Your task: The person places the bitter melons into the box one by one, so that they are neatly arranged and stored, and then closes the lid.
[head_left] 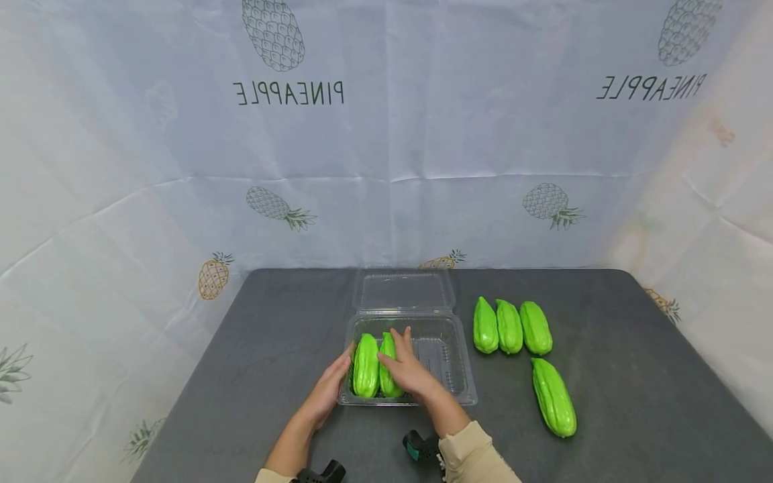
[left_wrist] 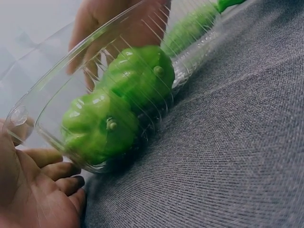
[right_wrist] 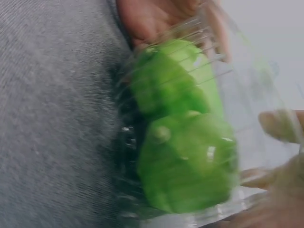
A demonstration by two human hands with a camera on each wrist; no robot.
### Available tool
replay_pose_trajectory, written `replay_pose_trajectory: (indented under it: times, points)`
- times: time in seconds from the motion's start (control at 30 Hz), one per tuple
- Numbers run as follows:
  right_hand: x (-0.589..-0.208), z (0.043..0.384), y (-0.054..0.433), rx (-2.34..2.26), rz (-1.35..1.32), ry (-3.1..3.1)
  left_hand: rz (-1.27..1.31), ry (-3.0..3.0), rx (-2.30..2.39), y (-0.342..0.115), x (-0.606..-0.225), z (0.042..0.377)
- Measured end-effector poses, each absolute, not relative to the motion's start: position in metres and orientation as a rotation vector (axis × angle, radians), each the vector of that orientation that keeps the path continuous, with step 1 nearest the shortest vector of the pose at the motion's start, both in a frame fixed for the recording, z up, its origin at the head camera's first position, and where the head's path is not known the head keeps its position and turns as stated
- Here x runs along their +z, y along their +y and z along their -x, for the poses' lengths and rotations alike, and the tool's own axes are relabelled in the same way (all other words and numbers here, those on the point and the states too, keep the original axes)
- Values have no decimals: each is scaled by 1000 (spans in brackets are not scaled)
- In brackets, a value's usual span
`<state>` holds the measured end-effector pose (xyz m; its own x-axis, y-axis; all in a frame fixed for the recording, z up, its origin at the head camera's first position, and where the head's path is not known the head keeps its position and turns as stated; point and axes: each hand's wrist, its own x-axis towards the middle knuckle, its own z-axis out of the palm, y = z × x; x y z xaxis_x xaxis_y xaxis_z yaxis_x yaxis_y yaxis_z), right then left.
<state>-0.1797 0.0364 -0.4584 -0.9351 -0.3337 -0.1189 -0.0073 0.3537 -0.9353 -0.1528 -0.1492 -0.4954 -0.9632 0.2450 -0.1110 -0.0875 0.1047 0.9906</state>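
A clear plastic clamshell box [head_left: 461, 362] stands with its lid [head_left: 403, 291] folded back. Two bright green ribbed bitter gourds lie side by side in its left part: one at the left wall [head_left: 366, 369], the other [head_left: 390, 384] to its right. My left hand [head_left: 328, 389] rests at the box's left side, fingers extended along the outer wall. My right hand [head_left: 410, 369] reaches into the box over the second gourd, fingers spread, thumb between both gourds. In the left wrist view, right fingers [left_wrist: 95, 52] show through the clear wall behind the gourds.
Three bitter gourds stand in a row right of the box: left [head_left: 486, 326], middle [head_left: 509, 327], right [head_left: 536, 328]. Another [head_left: 553, 398] lies nearer the front. The dark grey table [head_left: 290, 315] meets a pineapple-print curtain [head_left: 435, 134] at the back.
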Motion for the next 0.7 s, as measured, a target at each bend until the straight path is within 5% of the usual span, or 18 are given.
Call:
replay_pose_trajectory:
  times: [0.33,0.7]
  points:
    - [-432,170,58,-1497,508,2439,-137,2145,1933,-150,-497,152]
    - [-429,150,102,-1594,441,2520,-141,2156,1917,-148,-494,150]
